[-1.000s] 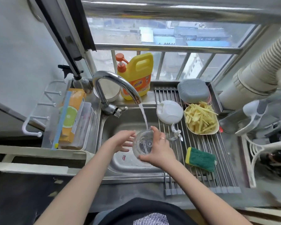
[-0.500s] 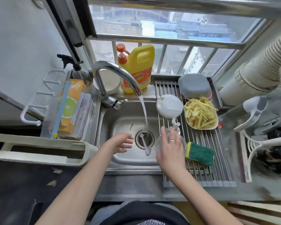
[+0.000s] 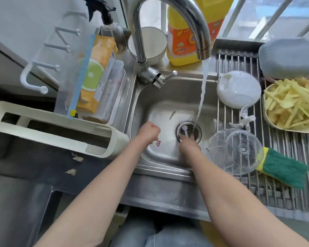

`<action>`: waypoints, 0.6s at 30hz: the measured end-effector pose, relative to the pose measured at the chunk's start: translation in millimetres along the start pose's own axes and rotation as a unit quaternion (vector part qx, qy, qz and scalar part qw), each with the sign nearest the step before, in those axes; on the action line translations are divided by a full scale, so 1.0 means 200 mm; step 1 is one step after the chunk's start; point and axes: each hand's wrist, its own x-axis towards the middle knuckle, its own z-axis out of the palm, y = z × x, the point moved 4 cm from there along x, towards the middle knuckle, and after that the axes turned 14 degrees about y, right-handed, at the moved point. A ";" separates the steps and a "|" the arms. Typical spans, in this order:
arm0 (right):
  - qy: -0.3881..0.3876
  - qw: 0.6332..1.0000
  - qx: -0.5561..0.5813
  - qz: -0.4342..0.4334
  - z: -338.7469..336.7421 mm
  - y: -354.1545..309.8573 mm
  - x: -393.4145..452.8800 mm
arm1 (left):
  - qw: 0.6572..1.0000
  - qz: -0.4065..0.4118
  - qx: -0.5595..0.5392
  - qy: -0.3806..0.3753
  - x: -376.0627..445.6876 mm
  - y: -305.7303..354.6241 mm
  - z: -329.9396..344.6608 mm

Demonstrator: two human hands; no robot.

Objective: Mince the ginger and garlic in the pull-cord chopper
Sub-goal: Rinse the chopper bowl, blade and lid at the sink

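The clear chopper bowl lies on the roll-up drying rack to the right of the sink. Behind it lie the white blade piece and the white pull-cord lid. A plate of ginger strips stands at the right. My right hand reaches down to the sink drain and pinches the near end of a small white spoon-like piece lying there. My left hand hovers over the sink floor as a fist, holding nothing. No garlic is in sight.
Water runs from the tap into the steel sink. A green-and-yellow sponge lies by the bowl, and a grey container behind the plate. Yellow detergent bottle, white cup and a clear bin line the back and left.
The right hand set the clear bowl down on the rack, then moved left into the sink to the drain. The left hand curled into a fist. The camera leaned closer.
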 end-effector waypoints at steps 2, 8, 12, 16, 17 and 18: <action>0.005 1.000 0.001 0.009 0.07 0.03 0.07 | 1.000 0.003 0.006 -0.004 0.04 -0.04 0.03; 0.196 0.957 0.212 0.009 -0.06 0.00 0.06 | 0.999 -0.037 -0.012 -0.016 0.02 -0.07 0.05; 0.178 0.760 0.624 0.032 -0.36 -0.15 -0.16 | 0.988 -0.050 -0.088 -0.115 -0.19 0.11 0.08; 0.166 0.778 0.606 0.024 -0.65 -0.19 -0.33 | 0.974 -0.004 -0.135 -0.181 -0.43 0.33 0.08; 0.147 0.773 0.617 0.016 -0.70 -0.20 -0.35 | 0.980 0.030 -0.117 -0.156 -0.45 0.37 0.07; 0.132 0.765 0.630 0.004 -0.75 -0.20 -0.36 | 0.985 0.066 -0.101 -0.124 -0.45 0.40 0.06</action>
